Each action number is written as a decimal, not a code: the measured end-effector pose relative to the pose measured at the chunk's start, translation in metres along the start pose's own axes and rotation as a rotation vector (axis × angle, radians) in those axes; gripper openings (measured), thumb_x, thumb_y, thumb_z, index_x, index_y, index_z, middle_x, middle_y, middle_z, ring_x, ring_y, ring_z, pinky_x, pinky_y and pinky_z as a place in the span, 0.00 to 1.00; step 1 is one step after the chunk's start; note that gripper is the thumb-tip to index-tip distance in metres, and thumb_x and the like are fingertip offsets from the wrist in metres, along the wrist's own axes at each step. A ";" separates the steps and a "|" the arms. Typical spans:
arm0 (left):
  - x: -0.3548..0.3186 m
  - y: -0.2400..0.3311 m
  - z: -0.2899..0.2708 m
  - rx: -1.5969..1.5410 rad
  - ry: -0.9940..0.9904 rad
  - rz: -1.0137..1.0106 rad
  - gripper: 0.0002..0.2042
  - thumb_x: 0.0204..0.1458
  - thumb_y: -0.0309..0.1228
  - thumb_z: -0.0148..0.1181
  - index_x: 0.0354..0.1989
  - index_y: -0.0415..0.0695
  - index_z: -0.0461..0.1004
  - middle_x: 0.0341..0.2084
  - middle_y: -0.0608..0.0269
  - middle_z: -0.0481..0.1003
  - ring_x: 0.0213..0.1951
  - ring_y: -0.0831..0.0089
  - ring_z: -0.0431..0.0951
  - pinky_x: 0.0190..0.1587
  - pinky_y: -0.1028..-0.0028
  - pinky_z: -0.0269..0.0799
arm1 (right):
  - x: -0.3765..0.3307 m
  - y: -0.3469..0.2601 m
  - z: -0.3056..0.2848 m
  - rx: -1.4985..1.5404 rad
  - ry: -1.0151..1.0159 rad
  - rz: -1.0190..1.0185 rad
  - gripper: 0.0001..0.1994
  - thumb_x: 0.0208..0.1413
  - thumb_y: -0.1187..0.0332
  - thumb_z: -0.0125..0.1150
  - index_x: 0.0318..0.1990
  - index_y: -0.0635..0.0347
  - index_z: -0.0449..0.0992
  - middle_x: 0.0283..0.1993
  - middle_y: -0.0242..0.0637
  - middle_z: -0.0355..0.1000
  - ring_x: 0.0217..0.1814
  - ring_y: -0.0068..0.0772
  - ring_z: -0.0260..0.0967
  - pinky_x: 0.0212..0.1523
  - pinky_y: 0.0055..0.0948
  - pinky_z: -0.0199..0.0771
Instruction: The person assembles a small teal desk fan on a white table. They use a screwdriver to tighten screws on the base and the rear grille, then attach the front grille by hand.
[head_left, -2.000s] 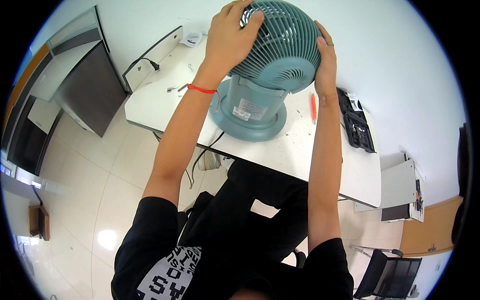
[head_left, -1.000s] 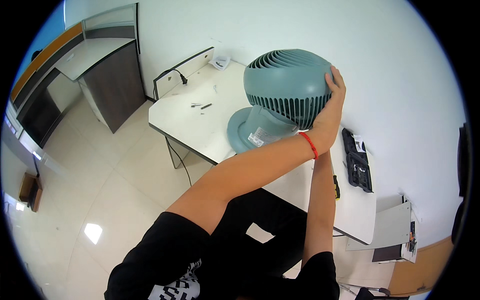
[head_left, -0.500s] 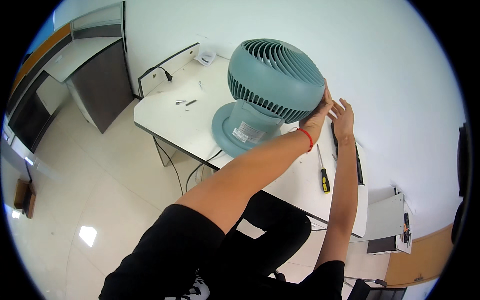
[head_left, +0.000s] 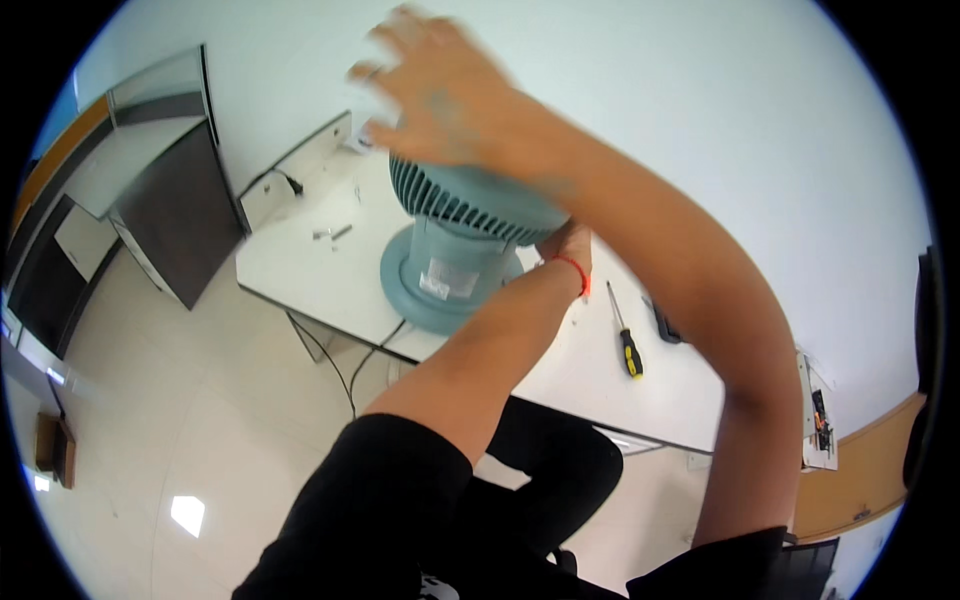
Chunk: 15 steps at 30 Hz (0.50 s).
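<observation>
A teal round fan (head_left: 450, 250) stands on its broad base on a white table (head_left: 310, 280), its grille head tilted away from me. My right hand (head_left: 435, 95) is blurred above the top of the fan head, fingers spread, with its arm crossing over from the lower right. My left hand (head_left: 568, 245), with a red band on the wrist, reaches in under that arm and grips the rear right side of the fan head. Most of its fingers are hidden behind the fan.
A screwdriver with a yellow-and-black handle (head_left: 627, 345) lies on the table right of the fan. Small loose parts (head_left: 335, 233) lie at the left. A black cable (head_left: 350, 365) hangs below the table. A dark cabinet (head_left: 185, 220) stands at the left.
My right hand has left the fan's right side and swung up over the top of the head. The view has moved closer to the fan. My left hand stays behind the head.
</observation>
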<state>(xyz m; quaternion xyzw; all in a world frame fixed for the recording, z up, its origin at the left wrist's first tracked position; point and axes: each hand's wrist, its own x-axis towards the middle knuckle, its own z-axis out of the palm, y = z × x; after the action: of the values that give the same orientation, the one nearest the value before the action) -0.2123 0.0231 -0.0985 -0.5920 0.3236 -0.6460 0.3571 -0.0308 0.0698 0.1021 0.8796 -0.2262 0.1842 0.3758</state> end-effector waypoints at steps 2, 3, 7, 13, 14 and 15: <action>0.003 -0.001 -0.002 -0.017 0.038 -0.030 0.21 0.63 0.38 0.50 0.63 0.42 0.69 0.63 0.51 0.68 0.66 0.50 0.62 0.61 0.40 0.55 | 0.034 -0.027 0.005 -0.243 -0.140 -0.089 0.25 0.58 0.48 0.55 0.58 0.49 0.77 0.69 0.41 0.63 0.77 0.47 0.51 0.74 0.51 0.49; 0.004 0.002 -0.001 -0.012 0.052 -0.037 0.21 0.63 0.38 0.51 0.63 0.43 0.69 0.63 0.51 0.68 0.66 0.50 0.62 0.61 0.40 0.56 | 0.046 -0.031 0.016 -0.277 -0.179 -0.126 0.24 0.59 0.49 0.54 0.58 0.49 0.78 0.69 0.39 0.63 0.77 0.45 0.51 0.75 0.50 0.48; 0.007 0.010 0.002 -0.009 0.091 -0.051 0.22 0.63 0.39 0.51 0.62 0.43 0.69 0.64 0.53 0.68 0.66 0.51 0.62 0.61 0.42 0.56 | 0.054 -0.018 0.058 -0.266 -0.504 -0.036 0.24 0.59 0.49 0.52 0.57 0.50 0.79 0.68 0.37 0.67 0.76 0.38 0.53 0.74 0.46 0.49; 0.011 0.030 0.014 -0.127 0.127 -0.009 0.22 0.62 0.40 0.52 0.62 0.45 0.70 0.64 0.54 0.67 0.66 0.53 0.63 0.61 0.44 0.57 | 0.044 -0.024 0.025 -0.133 -0.842 0.143 0.27 0.59 0.45 0.49 0.56 0.51 0.79 0.58 0.36 0.74 0.61 0.35 0.68 0.61 0.41 0.62; 0.014 0.033 0.017 -0.153 0.138 -0.003 0.22 0.62 0.40 0.52 0.62 0.45 0.70 0.64 0.55 0.67 0.66 0.53 0.63 0.62 0.45 0.57 | 0.041 -0.024 0.026 -0.151 -0.773 0.119 0.27 0.59 0.45 0.48 0.56 0.51 0.79 0.56 0.36 0.75 0.59 0.35 0.69 0.59 0.40 0.64; 0.015 0.033 0.016 -0.182 0.149 0.007 0.22 0.62 0.40 0.52 0.62 0.45 0.70 0.64 0.55 0.67 0.66 0.53 0.63 0.62 0.45 0.57 | 0.034 -0.024 0.024 -0.148 -0.730 0.107 0.27 0.59 0.45 0.48 0.55 0.52 0.79 0.55 0.35 0.75 0.59 0.35 0.69 0.59 0.39 0.64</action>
<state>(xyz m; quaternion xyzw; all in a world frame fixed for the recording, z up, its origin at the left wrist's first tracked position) -0.1943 -0.0073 -0.1168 -0.5713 0.4088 -0.6547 0.2791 0.0136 0.0573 0.0893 0.8446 -0.4037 -0.1391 0.3229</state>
